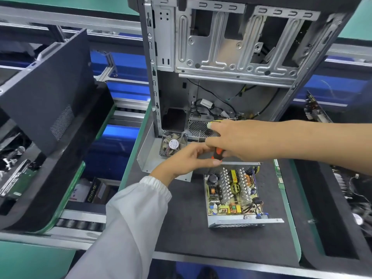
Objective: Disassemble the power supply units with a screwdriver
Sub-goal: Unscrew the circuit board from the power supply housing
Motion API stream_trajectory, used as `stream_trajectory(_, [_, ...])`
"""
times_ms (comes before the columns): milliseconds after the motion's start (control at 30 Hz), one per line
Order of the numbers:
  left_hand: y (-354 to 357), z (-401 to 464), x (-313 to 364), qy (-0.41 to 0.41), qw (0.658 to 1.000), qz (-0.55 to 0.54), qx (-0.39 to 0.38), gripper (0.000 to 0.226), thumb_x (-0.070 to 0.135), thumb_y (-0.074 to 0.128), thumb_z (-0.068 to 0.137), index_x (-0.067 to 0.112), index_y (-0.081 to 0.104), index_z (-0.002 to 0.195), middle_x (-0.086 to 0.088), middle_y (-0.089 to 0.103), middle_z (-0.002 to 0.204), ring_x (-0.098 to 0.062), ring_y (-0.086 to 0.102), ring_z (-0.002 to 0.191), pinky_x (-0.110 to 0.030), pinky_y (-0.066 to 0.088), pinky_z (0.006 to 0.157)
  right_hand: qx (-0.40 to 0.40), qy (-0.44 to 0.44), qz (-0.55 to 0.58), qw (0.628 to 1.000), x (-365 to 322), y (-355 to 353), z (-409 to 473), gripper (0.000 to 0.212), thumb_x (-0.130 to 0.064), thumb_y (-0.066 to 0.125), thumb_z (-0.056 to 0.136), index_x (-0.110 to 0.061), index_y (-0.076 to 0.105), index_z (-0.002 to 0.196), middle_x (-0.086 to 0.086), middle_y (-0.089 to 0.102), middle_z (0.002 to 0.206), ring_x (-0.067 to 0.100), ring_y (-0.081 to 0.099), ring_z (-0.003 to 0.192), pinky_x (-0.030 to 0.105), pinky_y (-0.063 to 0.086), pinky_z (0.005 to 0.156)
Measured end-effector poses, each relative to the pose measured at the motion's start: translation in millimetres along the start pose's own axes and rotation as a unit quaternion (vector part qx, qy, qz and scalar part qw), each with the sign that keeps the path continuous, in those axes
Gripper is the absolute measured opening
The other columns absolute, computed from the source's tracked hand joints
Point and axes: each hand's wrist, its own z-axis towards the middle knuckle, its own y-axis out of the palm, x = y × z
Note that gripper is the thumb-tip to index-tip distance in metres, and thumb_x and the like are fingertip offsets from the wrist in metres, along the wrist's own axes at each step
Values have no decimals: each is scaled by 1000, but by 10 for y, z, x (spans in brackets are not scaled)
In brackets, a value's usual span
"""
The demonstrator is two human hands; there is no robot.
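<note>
An opened power supply [231,195] lies on the black mat, its circuit board and coils exposed. Its removed metal cover [148,156], with a fan [173,144] inside, sits to the left of it. A second power supply [198,127] with a mesh grille is still mounted in the bottom of the upright computer case [221,47]. My right hand [237,140] grips the orange and black screwdriver [218,154] just above the cover; the shaft is hidden. My left hand [187,161] meets it from the left, thumb and fingers pinching the handle's lower end.
A black side panel [52,91] leans in the tray on the left. Loose cables [213,106] hang inside the case. Circuit boards [316,109] and parts fill the tray on the right. The mat's green edge [290,214] runs right of the open unit.
</note>
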Motion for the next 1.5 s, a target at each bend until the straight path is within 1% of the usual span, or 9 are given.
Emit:
stream_trajectory(200, [34,70,8,23,996,42,70,35,6,82,75,2,67,106,-17,69,107,-26,63,105,-42,46,100,14,136,117,984,-49,3,23,53,-65,51,85,-18,46,110,-3,38,78,18,44,66,32,39,56])
stream_trajectory(333, [84,49,28,35,999,9,35,49,1,79,76,42,68,99,24,68,103,7,56,110,-10,36,100,23,117,-30,992,-155,7,114,36,-42,29,103,-20,58,105,3,50,82,19,43,62,32,37,55])
stream_trajectory(500, [-22,16,-9,3,1000,-5,18,33,0,69,86,19,67,112,12,72,109,-6,63,112,-16,42,98,-17,1,-33,999,5,-7,31,39,-22,50,95,-29,35,130,5,36,114,20,36,91,34,44,63])
stream_trajectory(667, [22,80,-7,18,998,32,45,28,0,80,75,10,67,98,-2,70,94,-17,63,97,-27,47,95,-6,143,57,988,-35,-64,17,53,-66,50,84,-16,43,99,1,37,85,20,45,73,31,37,53])
stream_trajectory(767, [90,87,-7,13,999,21,41,38,1,80,75,9,65,108,6,70,99,-4,61,101,-11,42,91,-18,164,18,986,-112,-68,65,51,-59,29,97,-14,42,78,2,45,73,19,42,64,30,38,56])
stream_trajectory(867, [53,56,39,7,1000,25,-9,39,6,73,85,37,65,108,21,68,107,1,56,114,-16,35,103,-8,92,-50,994,-110,-56,68,37,-46,32,101,-17,53,109,2,53,88,23,52,75,30,34,55])
stream_trajectory(1033, [-42,58,42,1,1000,1,-5,34,3,70,86,30,69,107,10,72,108,-16,63,114,-33,41,108,-23,15,-51,998,-28,-50,32,44,-19,54,91,-32,36,129,5,36,116,20,43,93,29,31,52])
stream_trajectory(1300, [56,130,-37,-16,999,34,30,32,2,82,74,-10,58,92,-5,57,75,-17,57,77,-24,43,81,-44,182,39,982,-99,-104,83,59,-70,35,87,-15,37,68,1,41,70,17,40,59,29,35,54])
stream_trajectory(1500, [-52,44,55,-18,998,-27,-48,36,-7,65,87,23,62,106,20,71,97,1,64,102,-13,44,93,-5,36,-69,997,-86,-109,76,39,-32,54,93,-29,43,130,3,41,111,21,48,94,29,29,53])
